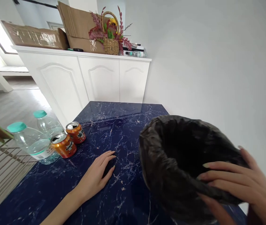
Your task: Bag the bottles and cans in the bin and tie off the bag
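My left hand (97,175) lies flat on the dark blue marble table (114,125), fingers stretched out and holding nothing. A little to its left stand two opened orange drink cans (63,144) (76,132) and two clear plastic bottles with teal caps (33,142) (48,123). My right hand (238,182) grips the near rim of a black plastic bag (175,150) that stands open on the table's right side, fingers over the edge and thumb under it. The bag's inside looks dark and I cannot see anything in it.
A white cabinet (100,78) stands behind the table, carrying cardboard boxes (36,36), a wicker basket of artificial flowers (110,34) and a lying bottle (136,53). A white wall runs along the right. A slatted chair back (1,162) sits at the left edge.
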Motion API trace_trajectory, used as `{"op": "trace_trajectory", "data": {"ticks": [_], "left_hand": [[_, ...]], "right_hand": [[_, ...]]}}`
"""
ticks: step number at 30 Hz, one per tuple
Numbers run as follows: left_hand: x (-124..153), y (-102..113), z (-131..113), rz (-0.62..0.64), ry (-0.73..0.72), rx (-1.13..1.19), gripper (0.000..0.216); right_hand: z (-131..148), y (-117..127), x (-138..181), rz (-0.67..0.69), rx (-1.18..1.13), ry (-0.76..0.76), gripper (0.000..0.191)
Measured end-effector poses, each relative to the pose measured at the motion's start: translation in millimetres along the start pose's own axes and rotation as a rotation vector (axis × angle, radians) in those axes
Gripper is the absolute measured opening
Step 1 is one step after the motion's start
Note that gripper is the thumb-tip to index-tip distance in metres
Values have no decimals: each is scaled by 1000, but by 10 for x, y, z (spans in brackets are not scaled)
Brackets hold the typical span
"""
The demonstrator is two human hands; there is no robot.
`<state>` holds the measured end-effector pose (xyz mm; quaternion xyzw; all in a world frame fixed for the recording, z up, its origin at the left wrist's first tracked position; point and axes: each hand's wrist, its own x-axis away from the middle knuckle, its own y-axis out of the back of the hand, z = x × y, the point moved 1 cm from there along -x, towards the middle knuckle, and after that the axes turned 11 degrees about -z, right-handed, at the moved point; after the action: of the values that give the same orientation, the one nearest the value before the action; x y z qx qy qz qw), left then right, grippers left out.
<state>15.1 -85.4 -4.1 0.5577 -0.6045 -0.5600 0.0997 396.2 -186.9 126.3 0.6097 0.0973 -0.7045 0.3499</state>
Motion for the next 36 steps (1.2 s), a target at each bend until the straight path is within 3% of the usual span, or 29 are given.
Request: {"op": "trace_trajectory", "data": {"ticks": [4, 10, 17, 26, 29, 33, 36], "left_hand": [[329, 165, -139, 17, 36, -12, 47], [680, 374, -250, -11, 91, -52, 52], [754, 356, -264, -36, 149, -58, 56], [757, 376, -320, -38, 177, -42, 57], [751, 385, -326, -56, 163, -43, 57], [763, 381, -321, -57, 146, -55, 54], [769, 382, -330, -46, 159, -55, 50]], "right_hand": [[314, -236, -140, 116, -161, 96, 18], [398, -462, -258, 164, -337, 117, 16], [320, -591, -272, 172, -431, 160, 18], [301, -680, -236, 172, -443, 111, 17], [267, -669, -182, 192, -434, 150, 27], [205, -548, 53, 91, -442, 8, 61], [137, -412, 352, -46, -384, -241, 53]]}}
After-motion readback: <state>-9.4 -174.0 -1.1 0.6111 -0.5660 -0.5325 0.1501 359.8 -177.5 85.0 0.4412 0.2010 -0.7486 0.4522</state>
